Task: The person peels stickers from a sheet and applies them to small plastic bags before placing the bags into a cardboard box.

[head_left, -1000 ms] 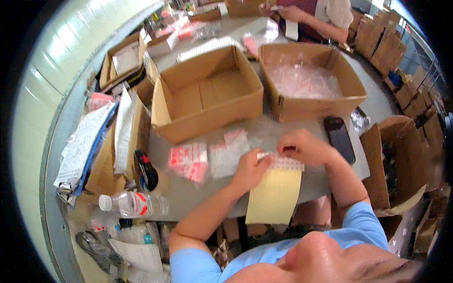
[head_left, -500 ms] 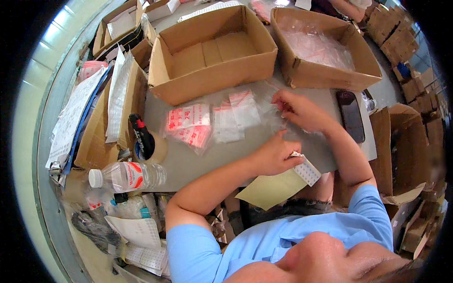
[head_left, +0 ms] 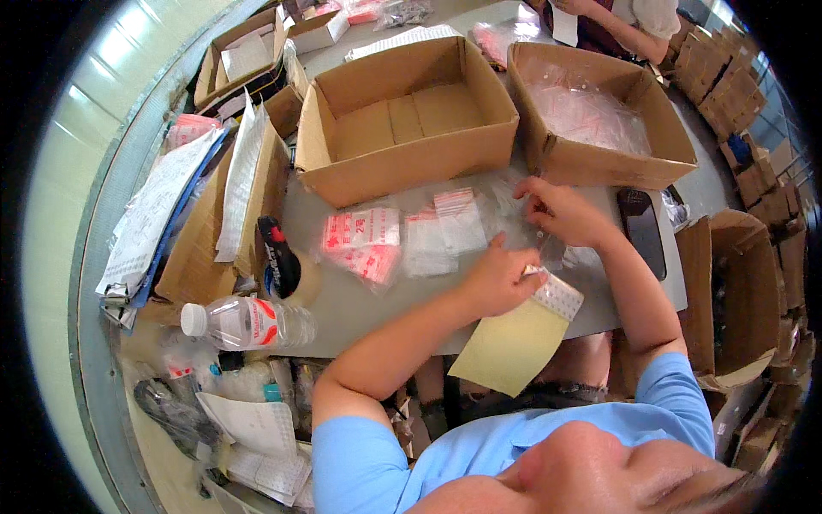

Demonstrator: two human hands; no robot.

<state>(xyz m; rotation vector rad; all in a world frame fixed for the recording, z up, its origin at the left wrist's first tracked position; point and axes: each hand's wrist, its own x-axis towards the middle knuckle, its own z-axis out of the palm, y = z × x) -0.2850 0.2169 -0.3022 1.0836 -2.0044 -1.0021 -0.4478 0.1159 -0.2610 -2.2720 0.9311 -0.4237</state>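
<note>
My left hand (head_left: 501, 281) grips a sheet of stickers (head_left: 524, 343) at its upper edge. The sheet has yellow backing and a strip of small white printed labels at the top; it hangs past the table's near edge. Just beyond, my right hand (head_left: 565, 216) is bent over thin clear plastic bags (head_left: 505, 204), its fingers closed on one, though the see-through film is hard to make out. Left of the hands lie small clear zip bags (head_left: 432, 244) with red stripes, and a pack of red-printed zip bags (head_left: 361, 244).
An open cardboard box (head_left: 411, 167) stands behind the bags; another box (head_left: 608, 163) holds clear bags. A phone (head_left: 642, 231) lies right. At left are a water bottle (head_left: 244, 323), tape roll (head_left: 300, 278) and black marker (head_left: 278, 257). A co-worker's arm (head_left: 621, 30) shows at the back.
The whole view has shifted, so the table things appear lower and farther right. My left hand has tilted the sticker sheet, showing more yellow backing. My right hand stays by the clear bags.
</note>
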